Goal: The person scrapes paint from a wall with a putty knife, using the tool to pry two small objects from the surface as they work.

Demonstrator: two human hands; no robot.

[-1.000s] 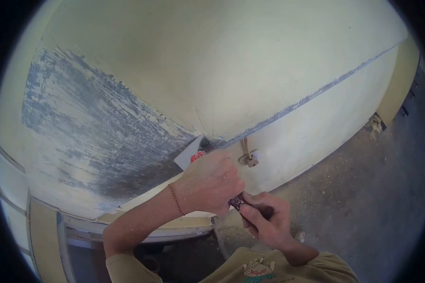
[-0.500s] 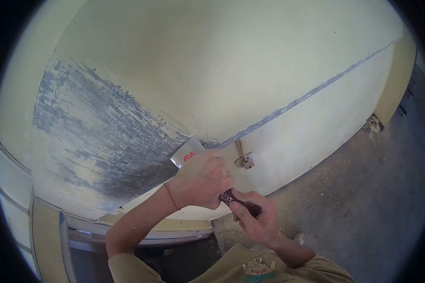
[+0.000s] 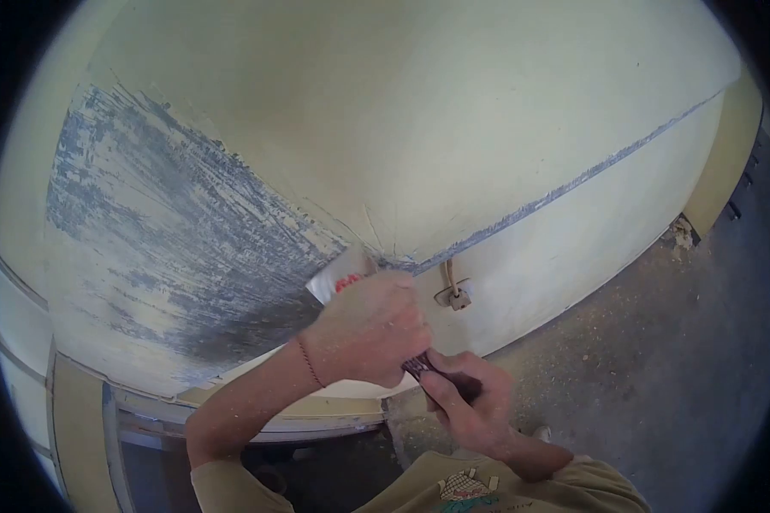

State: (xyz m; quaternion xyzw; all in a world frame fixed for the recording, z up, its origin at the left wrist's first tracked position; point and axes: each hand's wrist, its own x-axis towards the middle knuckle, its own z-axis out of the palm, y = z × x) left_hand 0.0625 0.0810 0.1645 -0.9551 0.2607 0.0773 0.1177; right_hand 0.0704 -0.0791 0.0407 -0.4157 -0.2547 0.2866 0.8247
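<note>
A scraper with a broad metal blade (image 3: 327, 278) and red marks lies against the wall at the edge of the scraped patch (image 3: 205, 231). That patch shows grey under streaks of pale paint. My left hand (image 3: 375, 329), a thin bracelet at its wrist, is closed around the scraper close behind the blade. Lower down, my right hand (image 3: 475, 398) is wrapped around the end of the dark patterned handle (image 3: 417, 366). The left fist hides the middle of the tool. Beside the blade, the pale coating (image 3: 372, 227) has thin scratch lines.
A small wall fitting (image 3: 455, 295) with a short pipe or cable sticks out to the right of my hands. A grey stripe (image 3: 565, 184) crosses the wall. Debris dots the concrete floor (image 3: 624, 342). A frame with a recess (image 3: 257, 427) lies at lower left.
The view has shifted slightly. Both hands keep their hold on the scraper, and its blade looks more blurred. Scratch lines beside the blade look more marked.
</note>
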